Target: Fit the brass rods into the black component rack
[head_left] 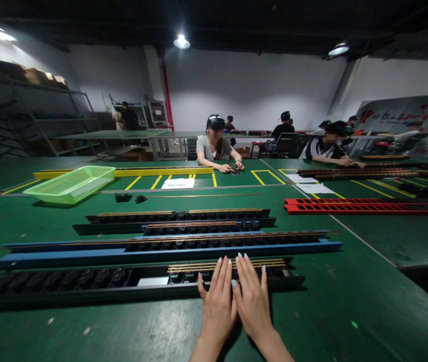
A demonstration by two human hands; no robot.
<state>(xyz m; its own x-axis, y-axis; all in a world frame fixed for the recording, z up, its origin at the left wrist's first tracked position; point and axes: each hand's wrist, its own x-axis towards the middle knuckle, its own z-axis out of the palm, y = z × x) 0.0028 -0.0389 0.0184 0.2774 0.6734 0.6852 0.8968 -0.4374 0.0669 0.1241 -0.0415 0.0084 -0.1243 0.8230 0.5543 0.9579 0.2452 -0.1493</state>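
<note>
Both hands lie side by side on the nearest black channel rail (86, 294). My left hand (218, 304) is flat, fingers stretched forward over the brass-coloured rods (191, 266) along the rail's top. Close against it, my right hand (252, 301) also lies flat, its fingertips on or just above the rods. Neither hand grips anything. Black blocks (103, 277) sit in a row in the rail's left part, and a pale flat piece (152, 281) shows between them and the rods. Part of the rail under my fingers is hidden.
Beyond are a blue rail (67, 254) and a black rail (123, 227) with rods. A green basket (74, 183), loose black parts (123, 197), a yellow rail (153, 172) and a red rail (349, 207) lie farther off. A co-worker (216, 146) sits opposite; another person (323, 148) is at right.
</note>
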